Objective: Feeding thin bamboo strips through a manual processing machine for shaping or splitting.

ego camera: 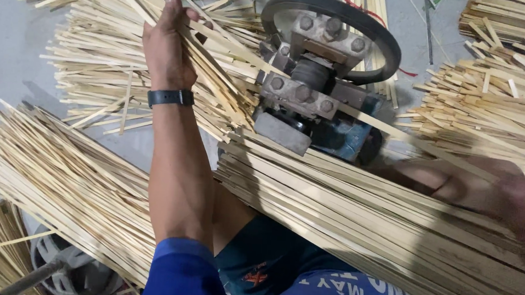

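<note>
My left hand (167, 44) reaches far forward and grips a bundle of thin bamboo strips (219, 61) beside the left of a small metal splitting machine (313, 84) with a black ring on top. A black band sits on that wrist. My right hand (452, 181), blurred at the right, holds one long bamboo strip (383, 127) that runs into the machine's rollers. A thick stack of long bamboo slats (360, 218) lies across my lap, under the right hand.
Piles of split bamboo strips lie all around: a heap at far left (93, 55), a long bundle at lower left (63, 179), another heap at right (492, 100). Grey concrete floor (10, 44) shows at left. A grey wheel-like object (70, 269) sits at bottom left.
</note>
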